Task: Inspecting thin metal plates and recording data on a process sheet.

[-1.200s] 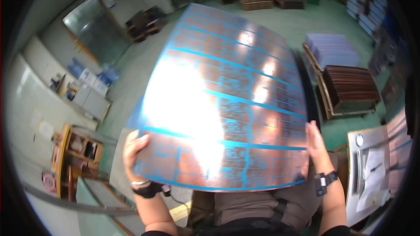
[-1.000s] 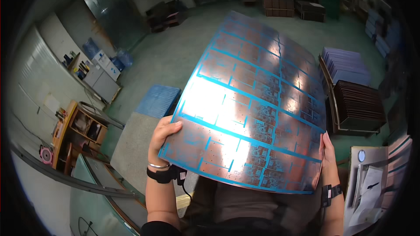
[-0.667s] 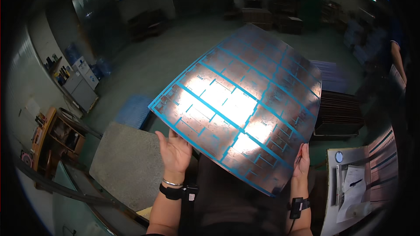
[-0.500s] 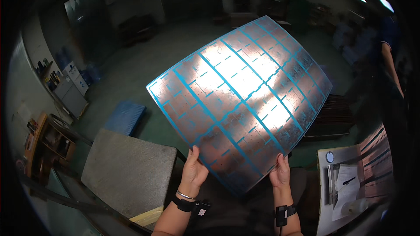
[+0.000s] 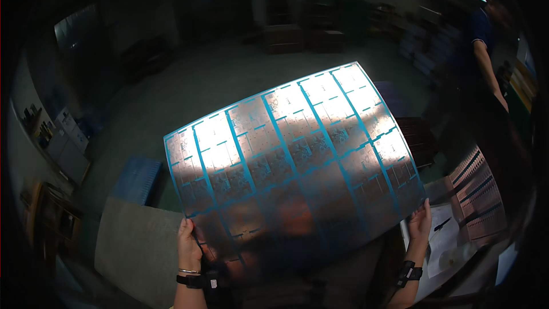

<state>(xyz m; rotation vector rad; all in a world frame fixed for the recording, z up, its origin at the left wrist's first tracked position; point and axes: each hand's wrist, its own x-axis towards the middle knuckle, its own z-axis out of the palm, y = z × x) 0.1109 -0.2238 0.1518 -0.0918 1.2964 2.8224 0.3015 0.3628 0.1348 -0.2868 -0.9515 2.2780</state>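
Observation:
A large copper-coloured circuit board panel (image 5: 286,154) with blue lines spans the space between my hands, tilted and catching bright reflections. At its lower left edge, my left hand (image 5: 189,243) grips it with the thumb on the top face. My right hand (image 5: 420,223) pinches the right edge near the lower corner. The near part of the panel lies in dark shadow. Both wrists carry black straps, and a bracelet sits on the left one.
On the left is a grey table (image 5: 134,246) with a blue pallet (image 5: 136,180) behind it. To the right lie papers with a pen (image 5: 442,224) and perforated copper-coloured panels (image 5: 477,197). A person (image 5: 486,63) in dark blue stands at the far right.
The panel has turned clockwise, and its far edge is now lower in view. My hands have moved apart, the left one leftward and the right one rightward. The view has shifted right.

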